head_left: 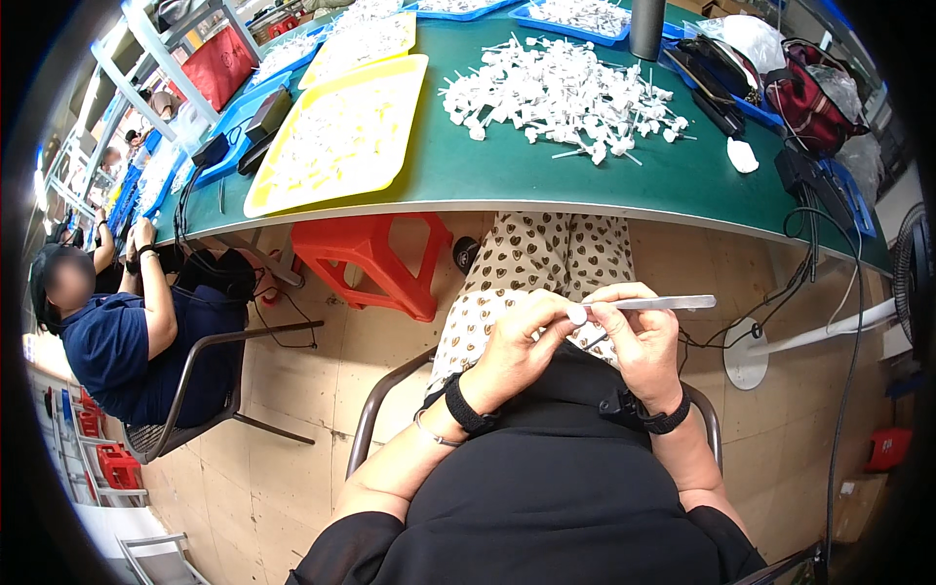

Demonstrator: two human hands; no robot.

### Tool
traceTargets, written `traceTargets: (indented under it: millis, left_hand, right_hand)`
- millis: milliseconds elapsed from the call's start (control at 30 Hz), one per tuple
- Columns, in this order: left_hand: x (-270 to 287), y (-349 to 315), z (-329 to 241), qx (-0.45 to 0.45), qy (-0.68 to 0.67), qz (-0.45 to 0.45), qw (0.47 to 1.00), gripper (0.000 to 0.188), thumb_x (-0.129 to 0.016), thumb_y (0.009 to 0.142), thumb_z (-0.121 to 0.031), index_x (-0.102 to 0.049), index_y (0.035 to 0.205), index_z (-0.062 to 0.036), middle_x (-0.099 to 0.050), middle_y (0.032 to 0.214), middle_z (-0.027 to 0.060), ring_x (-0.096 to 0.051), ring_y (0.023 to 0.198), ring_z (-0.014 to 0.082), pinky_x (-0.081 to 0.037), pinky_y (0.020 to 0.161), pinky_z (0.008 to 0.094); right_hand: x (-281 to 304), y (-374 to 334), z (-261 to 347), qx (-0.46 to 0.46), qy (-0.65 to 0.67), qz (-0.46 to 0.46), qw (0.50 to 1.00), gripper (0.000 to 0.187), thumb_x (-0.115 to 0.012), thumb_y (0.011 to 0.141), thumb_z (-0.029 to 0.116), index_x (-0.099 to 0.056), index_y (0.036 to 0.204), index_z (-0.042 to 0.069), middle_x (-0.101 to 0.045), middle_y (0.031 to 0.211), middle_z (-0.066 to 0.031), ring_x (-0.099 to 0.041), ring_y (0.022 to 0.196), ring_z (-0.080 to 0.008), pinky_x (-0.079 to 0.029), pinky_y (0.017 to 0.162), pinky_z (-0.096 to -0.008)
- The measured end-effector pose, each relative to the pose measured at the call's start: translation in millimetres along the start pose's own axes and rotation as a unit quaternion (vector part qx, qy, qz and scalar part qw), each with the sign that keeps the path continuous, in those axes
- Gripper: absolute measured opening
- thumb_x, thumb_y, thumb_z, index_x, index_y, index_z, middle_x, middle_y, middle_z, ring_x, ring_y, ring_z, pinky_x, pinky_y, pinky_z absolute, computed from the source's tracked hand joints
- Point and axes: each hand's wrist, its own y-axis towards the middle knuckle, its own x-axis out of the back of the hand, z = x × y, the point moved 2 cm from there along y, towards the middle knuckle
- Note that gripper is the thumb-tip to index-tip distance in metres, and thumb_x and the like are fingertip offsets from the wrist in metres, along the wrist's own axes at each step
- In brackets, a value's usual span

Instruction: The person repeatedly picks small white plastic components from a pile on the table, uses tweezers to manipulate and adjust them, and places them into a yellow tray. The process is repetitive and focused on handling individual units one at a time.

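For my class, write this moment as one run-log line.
left hand: pinching white piece | right hand: holding grey tool | table: white pile, yellow tray

Head-worn fisheye tilted down over the lap

The view looks from the seated person's head, through the left one of two wide cameras worn side by side, facing down and slightly forward. It sits close: the black top [585,497] fills the lower middle of the frame, and the left grip [517,341] and right grip [643,341] come just right of centre. The green surface [468,175] spans the upper part, its near edge bent into a shallow arch. The wide lens reaches a seated co-worker [146,331] at the left and a fan [912,273] at the right rim. Black rounds off the corners.
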Motion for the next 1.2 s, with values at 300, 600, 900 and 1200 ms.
traceTargets:
  millis: [300,600,900,1200]
  left_hand:
    - [0.5,0.5,-1.2,-0.004,0.015,0.004,1.000,0.011,-0.073,0.089,0.003,-0.070,0.098,-0.0024,-0.072,0.093,0.0066,-0.068,0.086,0.0189,-0.054,0.077,0.0301]
    - [1.0,0.8,-2.1,0.001,-0.004,-0.001,1.000,0.010,-0.072,0.089,0.002,-0.070,0.099,-0.0022,-0.071,0.092,0.0072,-0.068,0.084,0.0188,-0.054,0.075,0.0299]
    - [0.2,0.8,-0.8,-0.007,0.010,-0.003,1.000,0.012,-0.073,0.088,0.004,-0.070,0.098,-0.0023,-0.071,0.091,0.0074,-0.068,0.083,0.0187,-0.054,0.074,0.0298]
    - [1.1,0.8,-2.3,0.004,-0.003,0.001,1.000,0.010,-0.073,0.090,0.001,-0.071,0.098,-0.0018,-0.071,0.091,0.0067,-0.068,0.084,0.0176,-0.054,0.075,0.0296]
  right_hand:
    - [0.6,0.3,-1.1,0.000,-0.020,-0.008,1.000,0.007,-0.067,0.095,-0.002,-0.068,0.102,-0.005,-0.070,0.085,-0.0041,-0.062,0.073,-0.0064,-0.050,0.064,-0.0209]
    - [-0.2,-0.3,-1.7,-0.012,0.043,-0.015,0.999,0.008,-0.066,0.097,-0.001,-0.067,0.104,-0.004,-0.070,0.090,-0.0038,-0.062,0.075,-0.0065,-0.049,0.063,-0.0210]
    - [-0.7,1.1,-0.8,0.030,-0.035,-0.002,0.999,0.005,-0.067,0.096,0.000,-0.069,0.099,-0.004,-0.068,0.080,-0.0023,-0.060,0.066,-0.0055,-0.047,0.058,-0.0205]
    - [-0.2,-0.4,-1.2,0.014,0.024,-0.018,0.999,0.006,-0.066,0.096,-0.002,-0.068,0.101,-0.004,-0.070,0.086,-0.0066,-0.064,0.072,-0.0085,-0.052,0.064,-0.0225]
